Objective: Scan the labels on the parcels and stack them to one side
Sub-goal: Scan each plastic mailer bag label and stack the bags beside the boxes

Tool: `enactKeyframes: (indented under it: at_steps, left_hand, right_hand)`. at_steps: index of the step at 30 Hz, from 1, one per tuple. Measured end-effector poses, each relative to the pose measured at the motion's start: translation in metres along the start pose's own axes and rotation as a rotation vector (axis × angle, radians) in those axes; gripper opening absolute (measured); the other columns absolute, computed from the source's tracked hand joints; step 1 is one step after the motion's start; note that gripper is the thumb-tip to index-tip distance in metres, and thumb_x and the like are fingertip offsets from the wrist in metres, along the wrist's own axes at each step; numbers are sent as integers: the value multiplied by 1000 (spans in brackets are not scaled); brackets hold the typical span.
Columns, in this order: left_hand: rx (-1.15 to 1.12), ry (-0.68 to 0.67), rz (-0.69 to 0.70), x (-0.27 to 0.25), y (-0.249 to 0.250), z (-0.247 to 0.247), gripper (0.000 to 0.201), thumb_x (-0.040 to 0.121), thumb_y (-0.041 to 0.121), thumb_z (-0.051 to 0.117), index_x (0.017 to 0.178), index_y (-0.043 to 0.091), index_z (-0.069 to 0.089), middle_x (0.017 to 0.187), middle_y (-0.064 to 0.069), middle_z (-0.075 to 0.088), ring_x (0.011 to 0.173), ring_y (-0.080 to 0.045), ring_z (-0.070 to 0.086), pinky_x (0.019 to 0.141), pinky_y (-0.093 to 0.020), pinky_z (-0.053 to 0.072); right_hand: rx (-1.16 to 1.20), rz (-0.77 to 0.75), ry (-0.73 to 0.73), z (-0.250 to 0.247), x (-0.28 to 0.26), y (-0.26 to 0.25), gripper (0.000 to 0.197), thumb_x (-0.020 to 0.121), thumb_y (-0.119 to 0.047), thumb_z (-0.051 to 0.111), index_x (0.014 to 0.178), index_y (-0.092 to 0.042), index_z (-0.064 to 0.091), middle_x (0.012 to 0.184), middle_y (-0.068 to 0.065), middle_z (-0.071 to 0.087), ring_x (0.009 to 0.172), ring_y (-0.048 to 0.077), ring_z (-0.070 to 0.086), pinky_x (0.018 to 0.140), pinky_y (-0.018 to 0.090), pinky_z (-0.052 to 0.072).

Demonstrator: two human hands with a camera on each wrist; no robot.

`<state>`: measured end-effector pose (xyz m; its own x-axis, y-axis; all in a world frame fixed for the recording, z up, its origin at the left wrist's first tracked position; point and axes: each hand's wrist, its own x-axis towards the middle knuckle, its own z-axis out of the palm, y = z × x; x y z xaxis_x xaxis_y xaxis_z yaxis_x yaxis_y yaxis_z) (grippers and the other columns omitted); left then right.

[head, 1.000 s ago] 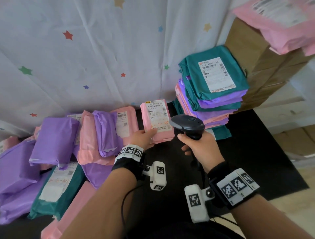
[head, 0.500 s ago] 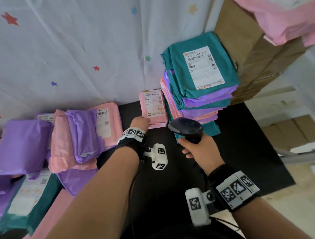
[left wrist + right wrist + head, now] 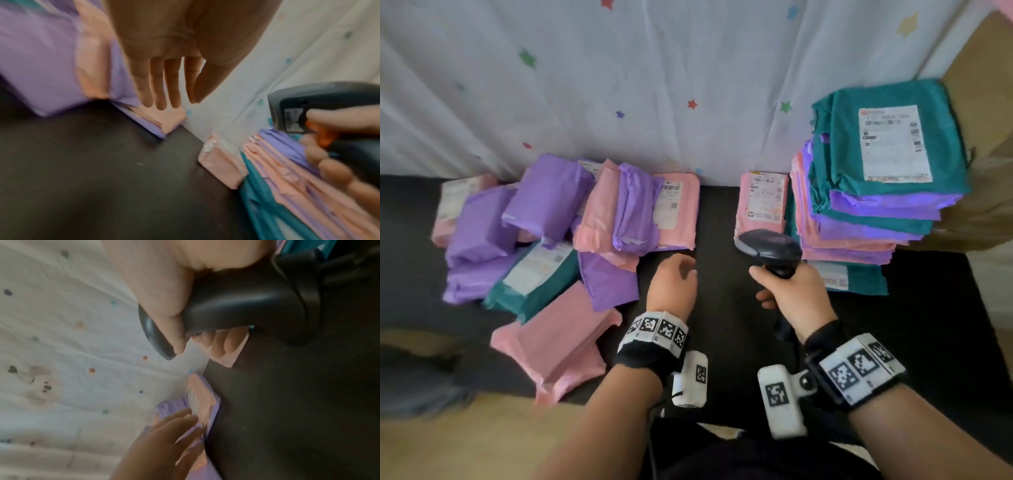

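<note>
Reaching w/ the left hand (image 3: 671, 284) for the next parcel looks like the step in hand: fingers (image 3: 160, 91) straight and loose, holding nothing, hovering just short of the pink parcel (image 3: 676, 212) at the near edge of the unsorted pile (image 3: 544, 226). Best bet imo: take that one, since its label faces up, lift it clear of the purple parcel (image 3: 633, 209) lying partly on top so the pile doesn't slide, and turn the label toward the scanner (image 3: 770, 248).

Right hand (image 3: 796, 294) is clenched round the scanner handle, a finger on the orange trigger (image 3: 316, 134); nose points fwd, toward the small pink parcel (image 3: 763, 202) lying flat just ahead of it, label up, against the stack (image 3: 876, 205).

Parcels are soft poly mailers, pink, purple and teal, wrinkly and prob slippery. The stack sits just right of the scanner hand, teal on top, white label up. Label print is too blurred to read.
</note>
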<state>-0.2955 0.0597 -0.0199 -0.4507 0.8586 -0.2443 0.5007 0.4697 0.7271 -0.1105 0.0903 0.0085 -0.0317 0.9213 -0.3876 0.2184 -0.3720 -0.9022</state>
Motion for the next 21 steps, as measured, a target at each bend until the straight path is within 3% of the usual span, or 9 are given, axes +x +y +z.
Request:
enactKeyframes:
  at_steps: [6, 9, 12, 17, 21]
  left_hand:
    - [155, 266, -22, -35, -68, -64, 26, 85, 16, 61, 111, 14, 63, 117, -6, 61, 103, -26, 58, 87, -31, 41]
    - [377, 306, -46, -43, -100, -97, 38, 82, 26, 65, 118, 16, 58, 126, -5, 54, 116, -25, 49, 94, -32, 37]
    - [691, 249, -11, -48, -124, -123, 54, 79, 48, 60, 122, 16, 52, 127, -4, 50, 121, -26, 42, 103, -34, 30]
    - [883, 114, 18, -54, -146, -140, 60, 78, 27, 62, 130, 19, 34, 127, -5, 42, 118, -26, 41, 104, -36, 32]
    - [904, 57, 21, -55, -143, -145, 63, 76, 23, 63, 130, 20, 32, 124, -6, 41, 115, -26, 41, 99, -36, 33]
  right_hand:
    - [-53, -51, -156, 58, -23, -3, 13, 82, -21, 78, 88, -18, 67, 71, -3, 70, 54, 10, 66, 49, 25, 51]
    - [-64, -66, -200, 87, -38, -6, 14, 82, -20, 79, 85, -18, 66, 68, -4, 70, 53, 9, 66, 49, 26, 52]
    - [-66, -69, -207, 113, -53, -8, 14, 82, -18, 78, 86, -17, 66, 68, -4, 69, 52, 7, 65, 48, 23, 53]
    - [-76, -69, -206, 141, -77, -6, 14, 83, -19, 77, 91, -14, 67, 71, -1, 70, 53, 7, 66, 49, 22, 54]
    - [-69, -71, -157, 146, -88, -6, 15, 84, -20, 76, 94, -14, 67, 76, 1, 71, 57, 9, 68, 52, 22, 55]
